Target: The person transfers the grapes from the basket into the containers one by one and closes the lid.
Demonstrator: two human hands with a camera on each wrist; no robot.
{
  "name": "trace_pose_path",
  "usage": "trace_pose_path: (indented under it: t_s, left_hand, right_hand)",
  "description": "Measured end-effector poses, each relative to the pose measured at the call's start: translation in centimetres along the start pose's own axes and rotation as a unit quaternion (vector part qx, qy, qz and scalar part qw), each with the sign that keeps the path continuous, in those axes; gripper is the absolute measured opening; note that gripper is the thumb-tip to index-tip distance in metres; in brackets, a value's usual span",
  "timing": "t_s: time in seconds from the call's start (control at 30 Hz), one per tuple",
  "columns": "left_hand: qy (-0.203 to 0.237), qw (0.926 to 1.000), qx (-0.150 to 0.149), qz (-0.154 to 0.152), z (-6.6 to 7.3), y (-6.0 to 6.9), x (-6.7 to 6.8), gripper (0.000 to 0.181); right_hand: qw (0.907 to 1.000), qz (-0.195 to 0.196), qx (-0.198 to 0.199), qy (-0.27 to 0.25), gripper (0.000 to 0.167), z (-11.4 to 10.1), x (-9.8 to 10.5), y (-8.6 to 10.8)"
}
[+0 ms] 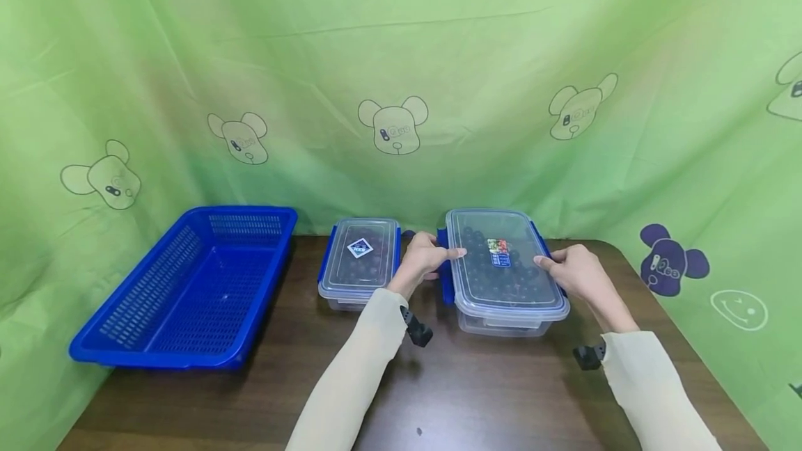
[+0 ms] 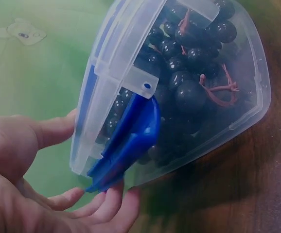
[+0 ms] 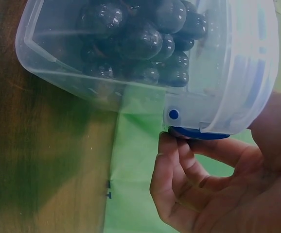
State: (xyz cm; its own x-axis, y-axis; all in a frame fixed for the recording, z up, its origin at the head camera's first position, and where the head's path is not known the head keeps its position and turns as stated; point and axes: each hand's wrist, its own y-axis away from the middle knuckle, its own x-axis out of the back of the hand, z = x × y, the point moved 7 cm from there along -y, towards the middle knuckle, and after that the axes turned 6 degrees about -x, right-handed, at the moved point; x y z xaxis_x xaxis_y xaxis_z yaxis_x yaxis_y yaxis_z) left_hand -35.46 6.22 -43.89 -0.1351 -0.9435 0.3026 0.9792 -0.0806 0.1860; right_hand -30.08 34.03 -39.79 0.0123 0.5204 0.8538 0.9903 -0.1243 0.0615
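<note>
A large clear plastic food container (image 1: 510,312) with a blue-sealed lid stands between my hands, dark grapes (image 2: 191,94) on reddish stems inside. At its left side my left hand (image 1: 422,257) has its thumb on the lid edge and its fingers under the blue latch (image 2: 135,136), which juts outward from the wall. My right hand (image 1: 576,271) is at the opposite side, thumb on the lid, curled fingertips against the lower edge of the right latch (image 3: 199,133). That latch lies close to the container wall. The lid is on.
Left of the large container stands a smaller lidded food container (image 1: 360,273) with dark contents and a diamond-shaped label. A blue perforated basket (image 1: 153,359) sits farther left on the brown wooden table (image 1: 464,395). A green curtain (image 1: 501,54) hangs behind and beside the table.
</note>
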Motion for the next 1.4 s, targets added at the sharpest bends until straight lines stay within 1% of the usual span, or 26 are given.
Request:
trace_pose_path:
  t_s: [0.03,0.13,0.17,0.23,0.33,0.43,0.6,0.7,0.8,0.9,1.03,1.2,1.3,1.4]
  left_hand:
    - [-0.014,0.9999,-0.007,0.006,0.2,0.0,0.1,0.076]
    - [-0.059,0.9969,-0.042,0.028,1.2,0.2,0.4,0.069]
    - [-0.069,0.9958,-0.051,0.032,1.5,0.3,0.4,0.066]
    - [-0.081,0.9938,-0.064,0.041,1.8,0.5,0.4,0.065]
    - [-0.085,0.9935,-0.063,0.042,1.9,0.6,0.2,0.061]
    - [-0.095,0.9925,-0.062,0.045,1.9,0.6,0.1,0.064]
    - [-0.114,0.9898,-0.072,0.046,2.4,0.5,0.1,0.066]
    - [-0.12,0.9889,-0.071,0.05,2.4,0.5,0.2,0.063]
    - [-0.117,0.9895,-0.069,0.049,2.5,0.6,0.2,0.059]
    - [-0.103,0.9912,-0.069,0.047,2.6,0.7,0.1,0.055]
    - [-0.084,0.9933,-0.065,0.046,2.3,0.6,0.1,0.056]
    - [-0.09,0.993,-0.067,0.038,1.8,0.6,0.1,0.057]
    - [-0.1,0.9913,-0.077,0.036,1.8,0.9,0.0,0.057]
    - [-0.13,0.9855,-0.104,0.033,2.1,1.3,-0.3,0.054]
  right_hand:
    - [1.0,0.0,0.002,0.001,0.055,0.0,0.0,0.0]
    - [1.0,0.003,0.006,0.004,0.055,-0.2,0.2,0.0]
    - [1.0,0.003,0.007,0.005,0.055,-0.3,0.3,0.0]
    - [0.9999,0.004,0.007,0.007,0.055,-0.3,0.3,0.0]
    - [1.0,-0.001,0.003,0.008,0.056,-0.3,0.2,0.0]
    - [1.0,-0.007,-0.002,0.007,0.057,-0.1,0.1,0.1]
    - [1.0,-0.003,-0.008,0.001,0.057,0.0,0.0,0.0]
    - [1.0,-0.003,-0.008,-0.001,0.058,0.0,-0.1,0.0]
    - [1.0,-0.004,-0.006,-0.002,0.057,0.0,-0.2,-0.1]
    - [1.0,0.0,-0.003,-0.002,0.057,-0.1,0.0,-0.1]
    - [1.0,0.002,-0.006,-0.005,0.057,0.0,0.0,-0.1]
    - [0.9998,-0.009,-0.015,-0.012,0.056,0.1,-0.4,0.2]
    - [0.9997,-0.016,-0.013,-0.014,0.056,0.1,-0.3,0.4]
    - [0.9997,-0.021,-0.008,-0.012,0.056,0.0,-0.1,0.5]
